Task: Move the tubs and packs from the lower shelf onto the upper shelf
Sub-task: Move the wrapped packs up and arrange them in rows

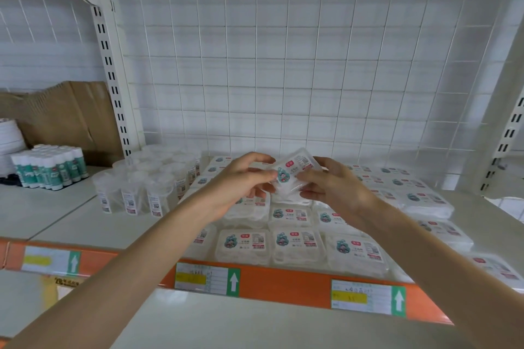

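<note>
You hold one pack (289,176) between two hands over the upper shelf (71,207): your left hand (241,181) pinches its left edge and your right hand (329,187) its right. It is clear and flat, tilted, with white contents, a cartoon label and a barcode. Shelved packs (295,241) below are too many to count. Clear tubs (147,178) cluster left of them.

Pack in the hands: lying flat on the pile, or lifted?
Lifted, tilted. The left hand and right hand pinch the pack by its sides above the flat packs on the shelf, label toward the camera.
</note>
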